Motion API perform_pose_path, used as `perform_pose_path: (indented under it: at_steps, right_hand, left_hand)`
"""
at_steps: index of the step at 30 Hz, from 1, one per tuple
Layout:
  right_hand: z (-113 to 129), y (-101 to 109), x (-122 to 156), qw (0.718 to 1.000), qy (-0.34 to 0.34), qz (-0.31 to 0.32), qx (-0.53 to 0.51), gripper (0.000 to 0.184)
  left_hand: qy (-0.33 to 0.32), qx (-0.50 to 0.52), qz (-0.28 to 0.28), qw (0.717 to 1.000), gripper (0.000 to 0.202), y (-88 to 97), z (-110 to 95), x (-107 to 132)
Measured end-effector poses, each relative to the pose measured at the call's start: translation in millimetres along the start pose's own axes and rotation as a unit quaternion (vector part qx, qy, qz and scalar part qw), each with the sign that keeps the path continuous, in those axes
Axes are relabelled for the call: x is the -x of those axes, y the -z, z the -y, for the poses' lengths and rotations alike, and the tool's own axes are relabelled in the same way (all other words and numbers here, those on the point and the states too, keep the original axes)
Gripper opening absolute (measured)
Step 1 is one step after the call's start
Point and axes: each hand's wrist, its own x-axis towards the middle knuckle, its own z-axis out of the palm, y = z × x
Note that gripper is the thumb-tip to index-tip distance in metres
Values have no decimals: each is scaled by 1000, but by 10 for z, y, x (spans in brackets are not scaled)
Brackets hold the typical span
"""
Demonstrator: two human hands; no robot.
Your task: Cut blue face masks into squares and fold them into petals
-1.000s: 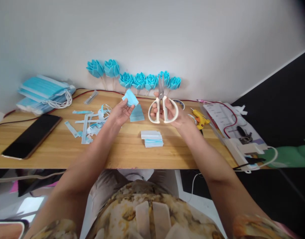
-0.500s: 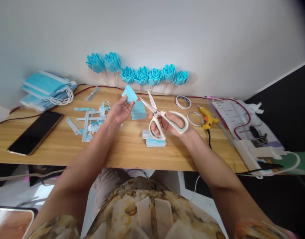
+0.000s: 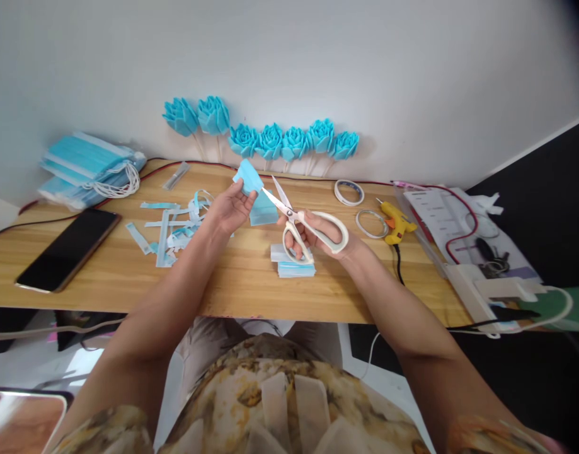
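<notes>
My left hand [image 3: 233, 205] pinches a small blue piece of face-mask fabric [image 3: 248, 177] above the table. In my right hand [image 3: 312, 234] are white-handled scissors [image 3: 290, 213], with the blades apart and pointing up and left. One blade tip meets the fabric's right edge; whether it touches, I cannot tell. Beneath the blades lies another blue fabric piece [image 3: 264, 209], partly covered. A stack of cut fabric pieces [image 3: 296, 269] sits under my right hand. To the left of my left hand are several loose cut strips [image 3: 165, 233] in blue and white.
Blue fabric flowers [image 3: 270, 141] on sticks lean along the wall. Face masks [image 3: 88, 161] are piled at the left, behind a phone [image 3: 69, 249]. Rolls of tape [image 3: 348, 193], a yellow glue gun [image 3: 397, 222] and a power strip [image 3: 473, 299] are on the right.
The scissors have moved left and slightly up toward the held fabric, and a blade tip now meets its edge. My left hand has barely moved.
</notes>
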Motion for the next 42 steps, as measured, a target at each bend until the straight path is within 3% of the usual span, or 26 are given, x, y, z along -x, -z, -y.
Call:
perform_pose_path:
  at_steps: [12, 24, 36, 42]
  right_hand:
    - [-89, 31, -39, 1000, 14, -8, 10, 65]
    - [-144, 61, -79, 999, 39, 5, -19, 62]
    - [-163, -57, -120, 994, 65, -22, -83, 58]
    - [-121, -179, -119, 990, 62, -73, -105, 62]
  left_hand:
    - [46, 51, -1, 998, 14, -139, -3, 175]
    - [11, -29, 75, 997, 22, -195, 140, 286]
    - [3, -6, 49, 999, 21, -194, 166, 281]
    - [4, -1, 37, 999, 25, -235, 152, 319]
